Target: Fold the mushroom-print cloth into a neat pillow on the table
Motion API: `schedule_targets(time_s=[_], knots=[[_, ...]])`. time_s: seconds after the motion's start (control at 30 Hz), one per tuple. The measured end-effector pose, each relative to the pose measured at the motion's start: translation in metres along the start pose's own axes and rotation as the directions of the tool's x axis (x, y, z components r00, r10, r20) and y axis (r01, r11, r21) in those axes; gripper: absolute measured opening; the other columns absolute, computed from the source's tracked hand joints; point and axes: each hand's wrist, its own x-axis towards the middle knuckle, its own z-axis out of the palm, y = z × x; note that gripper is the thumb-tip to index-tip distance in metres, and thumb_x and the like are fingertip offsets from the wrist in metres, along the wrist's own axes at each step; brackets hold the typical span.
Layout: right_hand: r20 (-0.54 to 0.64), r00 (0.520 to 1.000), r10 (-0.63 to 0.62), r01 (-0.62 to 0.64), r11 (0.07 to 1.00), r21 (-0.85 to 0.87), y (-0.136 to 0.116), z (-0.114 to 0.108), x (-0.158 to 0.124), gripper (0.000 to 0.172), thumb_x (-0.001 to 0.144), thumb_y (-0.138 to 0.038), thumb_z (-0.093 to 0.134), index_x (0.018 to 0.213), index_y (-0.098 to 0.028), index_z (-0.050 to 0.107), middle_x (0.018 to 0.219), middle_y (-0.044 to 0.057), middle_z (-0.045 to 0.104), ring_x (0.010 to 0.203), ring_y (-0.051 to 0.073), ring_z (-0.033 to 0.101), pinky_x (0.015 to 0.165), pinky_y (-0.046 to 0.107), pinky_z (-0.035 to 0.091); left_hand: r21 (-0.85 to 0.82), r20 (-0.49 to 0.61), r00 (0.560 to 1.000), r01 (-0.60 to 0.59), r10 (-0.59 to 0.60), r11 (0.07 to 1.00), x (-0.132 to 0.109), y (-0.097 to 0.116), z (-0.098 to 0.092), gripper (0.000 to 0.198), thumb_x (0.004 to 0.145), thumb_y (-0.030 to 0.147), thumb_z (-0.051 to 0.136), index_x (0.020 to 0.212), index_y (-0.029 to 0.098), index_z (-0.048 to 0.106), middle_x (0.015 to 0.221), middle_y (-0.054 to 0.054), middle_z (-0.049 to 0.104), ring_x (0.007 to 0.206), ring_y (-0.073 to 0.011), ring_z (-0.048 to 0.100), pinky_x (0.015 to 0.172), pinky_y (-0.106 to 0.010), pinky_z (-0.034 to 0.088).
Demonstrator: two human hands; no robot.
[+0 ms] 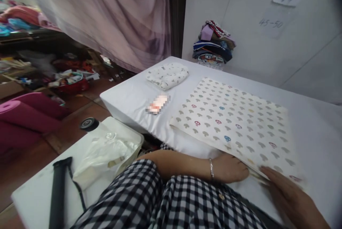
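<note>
A cream cloth (235,122) printed with small mushroom shapes lies flat on the white table (133,97). My left hand (231,169), with a bracelet at the wrist, rests at the cloth's near edge with its fingertips tucked under the fabric. My right hand (283,189) lies beside it at the same near edge, fingers stretched out and pressed on the cloth, blurred by motion. A folded piece of the same printed fabric (167,75) sits at the table's far left corner.
A small blurred pinkish object (158,104) lies on the table left of the cloth. A stack of folded clothes (213,45) stands against the wall. A plastic bag (107,152), a black tube (57,193) and a black round lid (89,124) are on a low surface to the left.
</note>
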Motion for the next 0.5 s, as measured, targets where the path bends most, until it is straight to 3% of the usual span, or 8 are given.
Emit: schedule_targets(time_s=[0.23,0.33,0.5], knots=[[-0.059,0.983,-0.175,0.174,0.984,-0.031,-0.022,0.005,0.017,0.047,0.081,-0.042,0.048,0.125,-0.028,0.053,0.124,0.004,0.057,0.107,0.029,0.058,0.094,0.048,0.044,0.075,0.009,0.992,0.121,-0.122,0.990,-0.036,-0.032,-0.026,0.020,0.089,0.019,0.040,0.095,0.015,0.059,0.098,-0.008,0.062,0.092,-0.0171,0.052,0.082,-0.033,0.036],[-0.096,0.979,-0.181,0.178,0.983,-0.035,-0.037,0.009,0.032,0.047,0.082,-0.044,0.048,0.124,-0.025,0.054,0.122,0.006,0.059,0.106,0.028,0.058,0.092,0.046,0.044,0.051,0.019,0.974,0.225,-0.226,0.973,-0.043,-0.036,-0.026,0.020,0.089,0.022,0.041,0.099,0.016,0.058,0.102,-0.007,0.062,0.095,-0.0173,0.052,0.083,-0.033,0.037],[-0.098,0.991,-0.095,0.098,0.995,0.026,-0.047,0.011,0.049,0.036,0.087,-0.040,0.038,0.109,-0.024,0.061,0.107,0.006,0.066,0.095,0.024,0.062,0.081,0.038,0.052,0.054,0.065,0.957,0.281,-0.284,0.958,-0.055,-0.035,-0.028,0.020,0.090,0.023,0.040,0.096,0.016,0.058,0.099,-0.006,0.062,0.092,-0.0166,0.053,0.084,-0.032,0.038]])
